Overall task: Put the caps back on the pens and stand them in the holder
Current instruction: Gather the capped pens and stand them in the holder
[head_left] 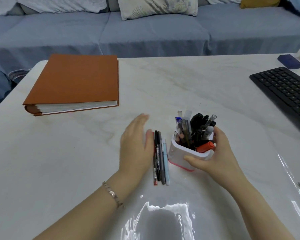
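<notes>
Right hand [216, 153] wraps the white square plastic pen holder with a pink base [182, 157]: thumb laid across its near wall, fingers curled round the far right side. Holder stands on the table, tilted slightly toward the left, just right of centre and close to the person. It is packed with pens and markers standing on end: clear-barrelled pens on the left side, black markers [197, 121] in the middle and rear, an orange-red marker [205, 147] leaning at the near right corner against the rim. Caps appear fitted on most; cannot tell for every one.

Left hand [137, 146] is open and flat, fingers extended and together, palm edge down on the table, thumb side touching the leftmost of a row of loose pens. Fingertips blurred. It grips nothing.

Four loose pens lie side by side on the table between the two hands, parallel, running toward and away from the person, touching one another: a thin red pen [155, 175] nearest the left hand, then a black pen with white lettering [157, 149], a dark grey pen [161, 160], and a pale blue pen [165, 161] just beside the holder's left wall.

Left wrist carries a thin metal bracelet [113, 194].

Surface is a pale marble-pattern table [180, 87] under a glossy clear cover, strong glare at the near edge. Far left: thick orange-brown bound album [76, 80], lying flat. Far right: black computer keyboard [287, 90], partly cut off, with a small dark blue box [290, 61] behind it. Beyond the table: grey-blue sofa [145, 32] with a pale patterned cushion [156, 6].
</notes>
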`<state>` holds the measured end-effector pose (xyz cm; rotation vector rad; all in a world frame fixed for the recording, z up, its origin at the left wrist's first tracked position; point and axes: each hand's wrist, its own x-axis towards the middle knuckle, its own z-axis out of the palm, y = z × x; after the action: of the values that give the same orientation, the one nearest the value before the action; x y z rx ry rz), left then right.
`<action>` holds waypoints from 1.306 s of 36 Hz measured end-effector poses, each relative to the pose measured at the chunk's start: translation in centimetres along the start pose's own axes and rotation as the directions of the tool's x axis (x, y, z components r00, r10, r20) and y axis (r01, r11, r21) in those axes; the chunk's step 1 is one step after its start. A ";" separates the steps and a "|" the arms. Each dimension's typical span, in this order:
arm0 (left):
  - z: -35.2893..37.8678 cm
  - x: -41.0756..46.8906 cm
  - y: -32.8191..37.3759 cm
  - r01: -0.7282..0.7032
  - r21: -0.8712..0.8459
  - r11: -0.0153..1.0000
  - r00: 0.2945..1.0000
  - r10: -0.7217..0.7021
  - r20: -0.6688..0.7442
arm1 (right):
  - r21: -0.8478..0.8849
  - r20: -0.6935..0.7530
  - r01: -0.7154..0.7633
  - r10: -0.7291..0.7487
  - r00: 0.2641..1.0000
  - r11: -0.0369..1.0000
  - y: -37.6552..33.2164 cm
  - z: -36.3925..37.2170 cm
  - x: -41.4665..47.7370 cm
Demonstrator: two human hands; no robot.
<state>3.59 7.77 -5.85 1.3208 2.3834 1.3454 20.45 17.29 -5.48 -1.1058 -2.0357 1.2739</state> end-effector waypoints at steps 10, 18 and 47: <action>1.3 -2.1 -2.4 0.205 0.424 0.882 0.911 -0.331 0.246 | 0.006 -0.014 0.062 -0.062 0.998 0.998 0.1 0.1 0.1; 2.1 -0.1 -1.0 0.155 0.559 0.815 0.850 -0.398 0.346 | 0.013 -0.014 0.050 -0.050 0.999 0.999 0.1 0.0 0.1; 1.5 0.8 8.1 -0.007 -0.595 0.804 0.997 0.049 0.054 | 0.024 0.000 0.062 -0.062 0.998 0.998 1.1 0.2 0.5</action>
<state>8.96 11.26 -0.51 1.1781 1.6651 1.8152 20.40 17.89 -6.52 -1.0234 -2.0341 1.2654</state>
